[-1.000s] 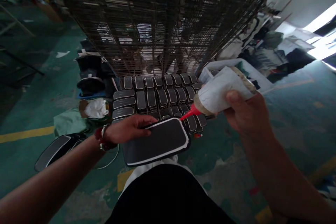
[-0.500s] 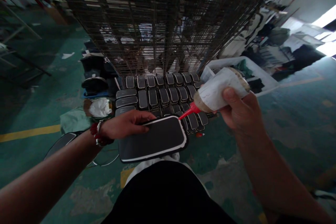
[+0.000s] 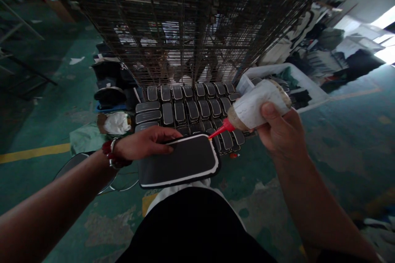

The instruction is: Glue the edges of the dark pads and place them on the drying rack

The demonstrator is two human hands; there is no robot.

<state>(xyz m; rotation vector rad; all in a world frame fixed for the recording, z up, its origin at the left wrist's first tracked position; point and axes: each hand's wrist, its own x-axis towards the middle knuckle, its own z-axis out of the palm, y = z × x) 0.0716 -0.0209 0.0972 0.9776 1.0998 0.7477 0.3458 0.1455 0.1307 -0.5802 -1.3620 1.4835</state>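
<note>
My left hand [image 3: 148, 143] grips the upper left edge of a dark rounded-rectangle panel [image 3: 182, 158], thumb on its face. A white band runs round much of the panel's edge and is thicker and uneven on the right side. In my right hand [image 3: 279, 125] is a glue bottle [image 3: 257, 104] with a white wrap, tilted nozzle-down to the left. Its red nozzle [image 3: 219, 130] has its tip at the panel's upper right corner, where a small orange spot shows. Whether the tip touches the surface, I cannot tell.
Beyond the panel lie rows of similar dark panels [image 3: 193, 109] in stacks, before a tall wire rack [image 3: 185, 16]. A white plastic bin [image 3: 317, 94] stands to the right. Dark folded goods [image 3: 108, 74] and a box with a white bag [image 3: 117, 124] sit at left.
The nozzle tip has shifted slightly left and up along the panel's upper right corner. Both hands keep their holds; the view has tilted slightly.
</note>
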